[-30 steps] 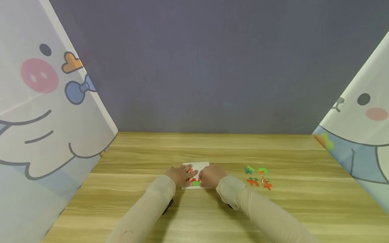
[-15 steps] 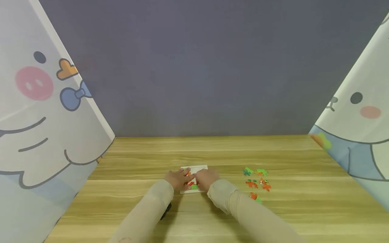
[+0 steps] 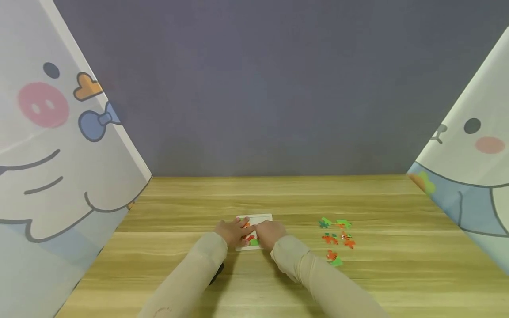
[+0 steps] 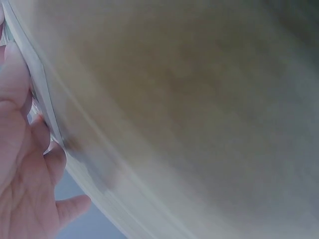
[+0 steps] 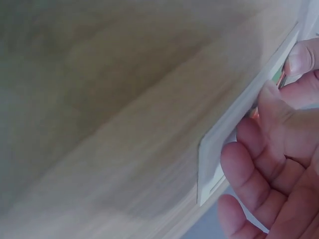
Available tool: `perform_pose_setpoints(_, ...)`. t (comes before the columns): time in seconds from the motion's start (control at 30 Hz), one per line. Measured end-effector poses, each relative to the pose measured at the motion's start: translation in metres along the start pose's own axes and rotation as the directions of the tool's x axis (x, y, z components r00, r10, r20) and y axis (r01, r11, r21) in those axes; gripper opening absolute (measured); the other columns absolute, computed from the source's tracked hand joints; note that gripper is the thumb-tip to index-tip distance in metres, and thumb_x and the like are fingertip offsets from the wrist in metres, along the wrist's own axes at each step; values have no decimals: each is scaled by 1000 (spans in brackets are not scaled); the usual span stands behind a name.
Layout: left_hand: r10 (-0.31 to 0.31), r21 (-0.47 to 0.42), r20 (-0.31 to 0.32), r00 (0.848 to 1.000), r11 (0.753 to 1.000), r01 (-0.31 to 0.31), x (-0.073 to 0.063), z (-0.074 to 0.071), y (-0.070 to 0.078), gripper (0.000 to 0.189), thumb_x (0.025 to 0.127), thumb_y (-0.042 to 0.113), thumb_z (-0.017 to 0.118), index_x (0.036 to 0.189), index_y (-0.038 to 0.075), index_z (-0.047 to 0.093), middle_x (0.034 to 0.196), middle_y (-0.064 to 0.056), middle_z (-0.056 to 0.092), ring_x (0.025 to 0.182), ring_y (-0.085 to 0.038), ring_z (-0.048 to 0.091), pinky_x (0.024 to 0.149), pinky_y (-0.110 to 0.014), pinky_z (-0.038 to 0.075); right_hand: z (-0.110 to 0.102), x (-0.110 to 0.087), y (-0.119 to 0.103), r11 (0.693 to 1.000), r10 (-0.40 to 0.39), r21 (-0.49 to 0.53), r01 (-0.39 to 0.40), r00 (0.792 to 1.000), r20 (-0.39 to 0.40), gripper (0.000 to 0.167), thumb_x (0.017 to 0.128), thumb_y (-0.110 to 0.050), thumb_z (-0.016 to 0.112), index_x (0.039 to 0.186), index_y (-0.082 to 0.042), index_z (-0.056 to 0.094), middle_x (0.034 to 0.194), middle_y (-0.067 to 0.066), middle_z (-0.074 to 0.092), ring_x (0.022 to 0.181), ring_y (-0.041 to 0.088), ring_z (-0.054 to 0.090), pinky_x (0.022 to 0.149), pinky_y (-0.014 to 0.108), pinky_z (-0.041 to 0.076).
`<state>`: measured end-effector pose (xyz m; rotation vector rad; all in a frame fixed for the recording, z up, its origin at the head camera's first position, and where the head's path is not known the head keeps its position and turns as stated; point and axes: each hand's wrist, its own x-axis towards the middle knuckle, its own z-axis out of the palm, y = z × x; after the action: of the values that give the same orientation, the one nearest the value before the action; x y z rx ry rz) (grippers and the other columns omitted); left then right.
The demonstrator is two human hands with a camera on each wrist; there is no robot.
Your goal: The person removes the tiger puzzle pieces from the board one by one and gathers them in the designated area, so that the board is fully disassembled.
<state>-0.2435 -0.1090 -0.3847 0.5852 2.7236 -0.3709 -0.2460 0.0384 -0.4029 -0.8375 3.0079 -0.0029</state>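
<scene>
A small white jigsaw tray (image 3: 262, 217) lies flat on the wooden table, with orange and green pieces (image 3: 252, 241) along its left and lower parts. My left hand (image 3: 233, 233) rests over the tray's left side, fingers spread across the pieces. On the right side, my right hand (image 3: 271, 234) bends its fingers down close to the left fingertips. In the right wrist view, an orange bit of a puzzle piece (image 5: 255, 114) shows between the right thumb and index finger; most of it is hidden. The left wrist view shows the left palm and the tray's edge (image 4: 45, 89).
Loose puzzle pieces, green (image 3: 343, 223) and orange (image 3: 329, 239), lie right of the tray. Nearer the right forearm are an orange piece (image 3: 332, 255) and a green one (image 3: 336, 261). A grey panel (image 3: 278, 88) stands behind the table; cartoon-printed panels (image 3: 71, 154) flank it.
My right hand and forearm have shifted slightly left, uncovering the loose pieces nearest the forearm. The left hand stays spread on the tray. The head view has moved a little.
</scene>
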Motion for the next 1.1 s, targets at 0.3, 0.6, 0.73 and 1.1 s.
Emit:
perform_pose_setpoints(0.3, 3, -36, 3, 1000, 999, -3, -2, -1, 0, 58, 100, 50, 49, 155, 38, 35, 162, 10, 29, 146, -14, 33, 110, -49, 39, 0, 3, 7, 996, -4, 94, 3, 1000, 7, 10, 78, -7, 82, 75, -11, 73, 78, -1, 72, 69, 14, 66, 61, 33, 57)
perform_pose_setpoints(0.6, -17, -30, 72, 997, 999, 20, 3, -1, 0, 60, 100, 54, 44, 157, 42, 27, 164, 12, 23, 148, -11, 27, 112, -47, 37, 5, 4, 19, 973, -18, 232, 2, 998, 65, 15, 80, -12, 82, 83, -10, 68, 74, -4, 65, 66, 11, 61, 60, 32, 53)
perform_pose_setpoints(0.73, -18, -11, 89, 996, 1000, 19, 3, 0, 0, 61, 100, 56, 43, 157, 43, 25, 164, 13, 21, 149, -10, 25, 112, -46, 38, 9, 4, 25, 910, -7, 413, -31, 996, 90, 13, 86, -10, 75, 82, -11, 63, 71, -3, 60, 60, 11, 50, 55, 30, 45)
perform_pose_setpoints(1.1, -22, 60, 81, 996, 998, 17, 5, -2, 0, 61, 100, 58, 38, 157, 44, 23, 165, 13, 19, 149, -8, 25, 108, -43, 43, 3, -5, 41, 726, 8, 687, -32, 999, 38, 9, 94, -5, 66, 85, -7, 63, 74, 0, 59, 63, 12, 50, 57, 27, 42)
